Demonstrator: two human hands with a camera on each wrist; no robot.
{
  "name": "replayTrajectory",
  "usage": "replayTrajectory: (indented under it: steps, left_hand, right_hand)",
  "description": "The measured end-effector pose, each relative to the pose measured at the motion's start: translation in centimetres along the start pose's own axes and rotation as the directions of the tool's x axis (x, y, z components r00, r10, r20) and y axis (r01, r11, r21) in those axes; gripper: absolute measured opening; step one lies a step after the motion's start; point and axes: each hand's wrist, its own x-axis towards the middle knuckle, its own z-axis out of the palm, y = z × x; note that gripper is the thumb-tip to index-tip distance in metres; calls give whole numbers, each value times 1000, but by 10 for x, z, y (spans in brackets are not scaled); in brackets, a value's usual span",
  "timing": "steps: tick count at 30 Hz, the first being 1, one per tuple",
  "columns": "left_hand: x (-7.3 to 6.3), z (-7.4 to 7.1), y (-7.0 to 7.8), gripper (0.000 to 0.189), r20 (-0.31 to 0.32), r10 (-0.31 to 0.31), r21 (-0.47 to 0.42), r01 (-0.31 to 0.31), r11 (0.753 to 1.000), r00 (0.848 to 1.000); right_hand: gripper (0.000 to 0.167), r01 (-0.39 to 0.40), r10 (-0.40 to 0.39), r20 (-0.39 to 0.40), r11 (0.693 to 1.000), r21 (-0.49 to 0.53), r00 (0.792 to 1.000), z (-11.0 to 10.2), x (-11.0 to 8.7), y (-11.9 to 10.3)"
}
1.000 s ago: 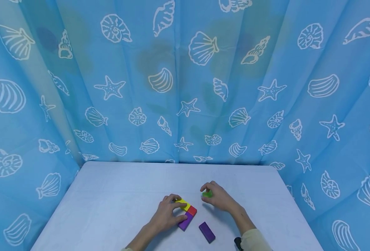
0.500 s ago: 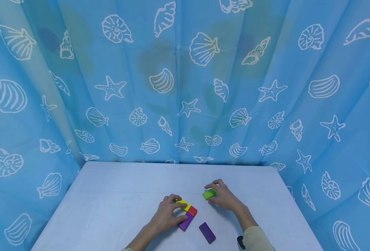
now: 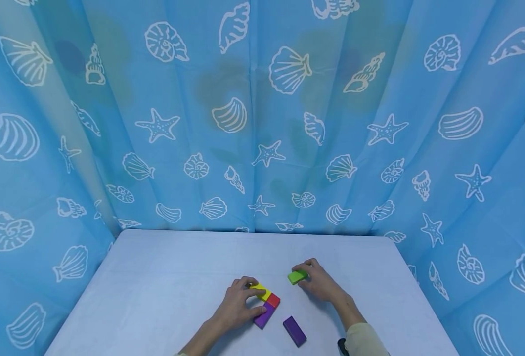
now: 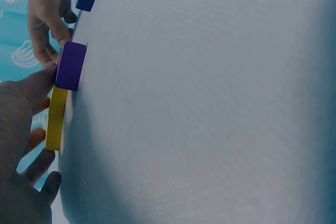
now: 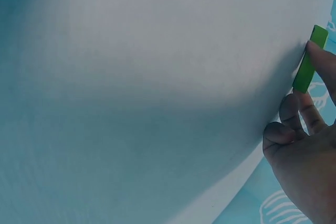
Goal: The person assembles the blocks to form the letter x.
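Note:
My left hand (image 3: 236, 305) spans a small group of blocks on the table, holding them between thumb and fingers. Its thumb is against a purple block (image 3: 266, 316), its fingers around a yellow block (image 3: 262, 291). Between these two sits a red block (image 3: 273, 299) at the corner of the L-shaped group. In the left wrist view the thumb touches the purple block (image 4: 71, 65), and fingertips lie near the end of the yellow block (image 4: 56, 119). Farther right, my right hand (image 3: 321, 284) pinches a green block (image 3: 297, 277); the right wrist view shows the green block (image 5: 311, 59) between thumb and fingers.
A darker purple block (image 3: 294, 331) lies alone on the white-covered table (image 3: 178, 262), toward the front and right of the group. A blue curtain (image 3: 253, 123) with white shell prints hangs behind and on both sides of the table.
The right hand has drawn slightly to the right with the green block, which has turned more into view. The left hand and the blocks by it keep their place.

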Motion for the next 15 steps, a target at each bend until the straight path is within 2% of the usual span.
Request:
replayTrajectory:
  steps: [6,15]
  left_hand:
    - [0,0,1,45,15,-6,2,6,1000,1000]
    - [0,-2,2,44,4,-3,2,3,1000,1000]
  right_hand:
    - [35,3,-3,-12,1000,8,1000,0,-2,-2]
    - [35,-12,12,-3,1000,-1,1000,-1,0,-2]
